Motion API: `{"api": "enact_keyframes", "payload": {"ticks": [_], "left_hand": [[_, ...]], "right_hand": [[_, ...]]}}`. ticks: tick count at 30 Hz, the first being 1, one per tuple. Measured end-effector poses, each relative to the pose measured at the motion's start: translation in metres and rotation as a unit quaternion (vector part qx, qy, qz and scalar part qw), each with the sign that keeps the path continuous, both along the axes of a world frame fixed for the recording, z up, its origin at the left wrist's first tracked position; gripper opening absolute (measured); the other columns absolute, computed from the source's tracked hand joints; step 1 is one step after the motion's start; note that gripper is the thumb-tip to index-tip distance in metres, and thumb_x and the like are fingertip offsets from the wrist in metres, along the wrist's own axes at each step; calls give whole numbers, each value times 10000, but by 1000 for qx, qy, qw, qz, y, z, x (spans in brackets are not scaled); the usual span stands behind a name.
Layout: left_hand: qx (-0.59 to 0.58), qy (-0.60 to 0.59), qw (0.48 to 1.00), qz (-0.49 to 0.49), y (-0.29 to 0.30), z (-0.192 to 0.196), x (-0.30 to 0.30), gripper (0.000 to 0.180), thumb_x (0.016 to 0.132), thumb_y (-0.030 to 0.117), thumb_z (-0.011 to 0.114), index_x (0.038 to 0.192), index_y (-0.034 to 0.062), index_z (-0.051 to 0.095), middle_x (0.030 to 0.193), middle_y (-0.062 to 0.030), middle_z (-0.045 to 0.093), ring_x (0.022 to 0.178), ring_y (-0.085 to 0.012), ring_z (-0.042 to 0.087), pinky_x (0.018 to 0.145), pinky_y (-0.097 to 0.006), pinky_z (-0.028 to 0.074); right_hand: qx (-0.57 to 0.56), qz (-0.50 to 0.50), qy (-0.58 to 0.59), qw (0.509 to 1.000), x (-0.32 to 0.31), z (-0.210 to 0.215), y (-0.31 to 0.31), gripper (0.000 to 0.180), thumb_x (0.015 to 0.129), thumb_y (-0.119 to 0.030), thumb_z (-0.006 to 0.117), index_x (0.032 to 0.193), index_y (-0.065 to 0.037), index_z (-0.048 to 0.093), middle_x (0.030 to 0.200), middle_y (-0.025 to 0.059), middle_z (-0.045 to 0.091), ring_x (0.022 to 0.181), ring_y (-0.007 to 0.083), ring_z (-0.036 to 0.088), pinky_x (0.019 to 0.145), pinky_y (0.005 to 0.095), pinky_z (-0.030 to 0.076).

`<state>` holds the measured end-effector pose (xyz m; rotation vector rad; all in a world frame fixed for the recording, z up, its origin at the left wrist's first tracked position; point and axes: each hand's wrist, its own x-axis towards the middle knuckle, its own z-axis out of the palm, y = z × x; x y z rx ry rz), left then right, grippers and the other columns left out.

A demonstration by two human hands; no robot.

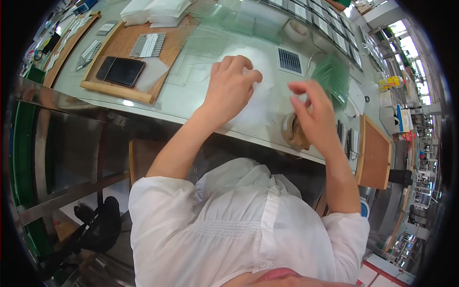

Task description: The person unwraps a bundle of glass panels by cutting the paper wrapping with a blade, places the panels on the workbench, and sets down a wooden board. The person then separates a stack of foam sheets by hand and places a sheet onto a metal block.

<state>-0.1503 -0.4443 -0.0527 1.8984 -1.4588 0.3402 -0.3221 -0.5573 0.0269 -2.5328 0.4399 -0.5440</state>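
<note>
My left hand (233, 86) hovers over a white translucent sheet (251, 112) on the glass-topped table. Its fingers curl inward, and whatever they may pinch is hidden or too small to make out. To its right, my right hand (315, 112) is raised with thumb and forefinger apart, nothing visible between them. Below that hand, near the table's front edge, sits a roll (292, 130) with a brown, torn-looking middle, partly covered by the hand. Beyond both hands lies a small dark striped panel (289, 61) with a pale border. Green translucent strips (332, 79) fan out right of it.
At left, a wood-edged board (117, 93) carries a black phone (120, 71) and a bundle of grey strips (147, 45). White sheets (155, 12) are stacked behind it. A white roll (296, 31) stands at the back. A wood-framed board (375, 153) juts out at right.
</note>
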Motion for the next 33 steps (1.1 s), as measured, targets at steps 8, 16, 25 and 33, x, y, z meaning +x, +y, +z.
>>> {"api": "enact_keyframes", "payload": {"ticks": [8, 16, 25, 33], "left_hand": [[16, -90, 994, -55, -9, 1, -15, 205, 727, 96, 624, 931, 72, 627, 946, -60, 591, 976, -232, 536, 844, -369, 395], [-33, -75, 996, 17, -13, -4, -32, 225, 685, 112, 710, 885, 85, 610, 919, -54, 577, 939, -271, 532, 823, -370, 415], [-103, -48, 991, -69, -9, -20, -23, 224, 686, 49, 684, 879, 99, 583, 960, -49, 591, 974, -271, 536, 854, -382, 417], [-63, 4, 986, -156, 4, -14, -1, 216, 664, 39, 613, 870, 91, 577, 873, -71, 581, 968, -289, 536, 892, -397, 406]], "right_hand": [[58, -62, -28, 996, -118, -34, 51, 127, 860, -34, 557, 981, -14, 593, 936, 81, 578, 791, 166, 553, 656, 257, 434], [143, -79, -50, 985, -125, -26, 54, 118, 865, -31, 551, 971, -19, 602, 949, 79, 585, 812, 150, 556, 660, 234, 428], [-34, 83, -28, 996, -26, -20, 18, 176, 855, -19, 522, 1015, -31, 594, 1118, 80, 564, 940, 241, 571, 719, 295, 470], [-144, 116, 22, 983, 66, -48, -22, 225, 836, -74, 520, 1042, -66, 610, 1096, 82, 578, 1003, 290, 554, 846, 381, 471]]}}
